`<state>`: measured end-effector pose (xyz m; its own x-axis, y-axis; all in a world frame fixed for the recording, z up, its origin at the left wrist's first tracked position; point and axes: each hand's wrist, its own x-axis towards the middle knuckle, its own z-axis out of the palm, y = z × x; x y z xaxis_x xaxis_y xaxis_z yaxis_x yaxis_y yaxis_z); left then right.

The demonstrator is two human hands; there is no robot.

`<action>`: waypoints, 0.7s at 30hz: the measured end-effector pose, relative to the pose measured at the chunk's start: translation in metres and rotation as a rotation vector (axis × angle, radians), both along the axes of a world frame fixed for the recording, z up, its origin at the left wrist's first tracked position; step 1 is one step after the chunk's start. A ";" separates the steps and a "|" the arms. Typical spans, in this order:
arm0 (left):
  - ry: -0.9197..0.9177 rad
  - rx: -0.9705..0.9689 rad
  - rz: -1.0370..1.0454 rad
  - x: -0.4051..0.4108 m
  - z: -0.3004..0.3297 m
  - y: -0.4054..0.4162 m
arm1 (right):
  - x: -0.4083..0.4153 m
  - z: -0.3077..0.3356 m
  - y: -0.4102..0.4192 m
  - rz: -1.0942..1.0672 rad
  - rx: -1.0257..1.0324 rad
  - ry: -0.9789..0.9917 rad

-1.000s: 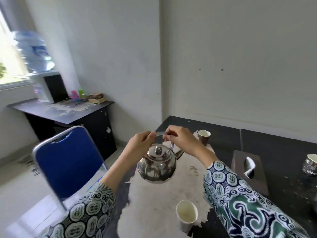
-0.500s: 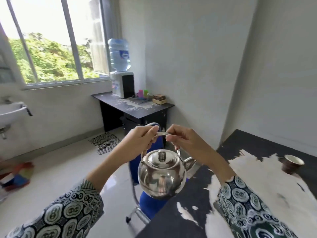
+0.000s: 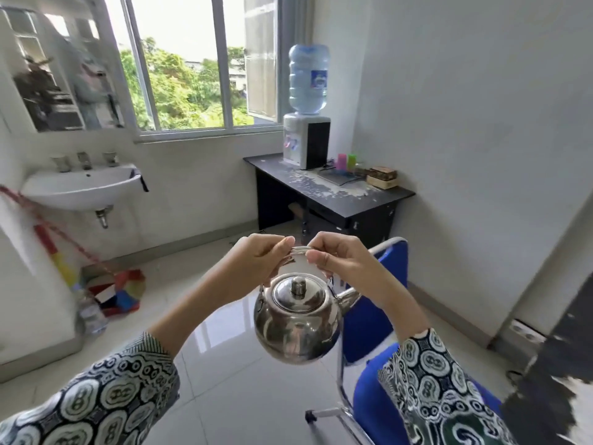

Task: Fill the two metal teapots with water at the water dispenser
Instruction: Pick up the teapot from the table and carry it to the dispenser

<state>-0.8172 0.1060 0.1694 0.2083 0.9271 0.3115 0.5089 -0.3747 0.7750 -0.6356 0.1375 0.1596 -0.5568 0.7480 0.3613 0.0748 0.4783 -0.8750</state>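
Note:
A shiny metal teapot (image 3: 296, 319) with its lid on hangs in the air in front of me, spout pointing right. My left hand (image 3: 256, 263) and my right hand (image 3: 340, 260) both pinch its thin wire handle from either side. The water dispenser (image 3: 305, 139), white with a blue bottle on top, stands across the room on a dark desk (image 3: 333, 191) under the window. Only this one teapot is in view.
A blue chair (image 3: 375, 316) stands just right of the teapot, between me and the desk. A white sink (image 3: 80, 184) hangs on the left wall, with coloured items on the floor below. A dark table edge (image 3: 552, 380) shows at the right. Glossy tiled floor lies ahead.
My view has turned left, away from the table with cups, toward the window and dispenser. The teapot stays held in both hands, now over the floor beside the blue chair.

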 end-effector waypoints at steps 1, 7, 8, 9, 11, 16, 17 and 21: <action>0.014 0.004 0.005 -0.010 -0.001 0.012 | -0.010 -0.002 0.013 0.007 -0.002 0.002; 0.140 0.024 0.017 -0.074 -0.005 0.109 | -0.072 -0.011 0.114 0.007 -0.014 0.006; 0.152 0.023 0.007 -0.085 -0.003 0.128 | -0.083 -0.010 0.133 0.008 -0.021 0.014; 0.166 0.026 -0.002 -0.094 -0.003 0.145 | -0.091 -0.010 0.149 0.004 -0.029 0.021; 0.197 0.015 -0.015 -0.114 0.000 0.181 | -0.110 -0.009 0.183 -0.010 -0.048 0.025; 0.228 0.034 -0.021 -0.164 -0.003 0.277 | -0.159 -0.013 0.278 -0.052 -0.060 0.014; 0.221 0.034 -0.018 -0.174 -0.007 0.297 | -0.169 -0.015 0.297 -0.065 -0.059 0.008; 0.219 0.017 -0.007 -0.215 -0.021 0.377 | -0.212 -0.022 0.375 -0.135 -0.049 -0.044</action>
<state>-1.0319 0.4832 0.1485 0.2793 0.9202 0.2741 0.6614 -0.3913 0.6398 -0.8479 0.5126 0.1373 -0.4646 0.8331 0.3001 0.1744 0.4183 -0.8914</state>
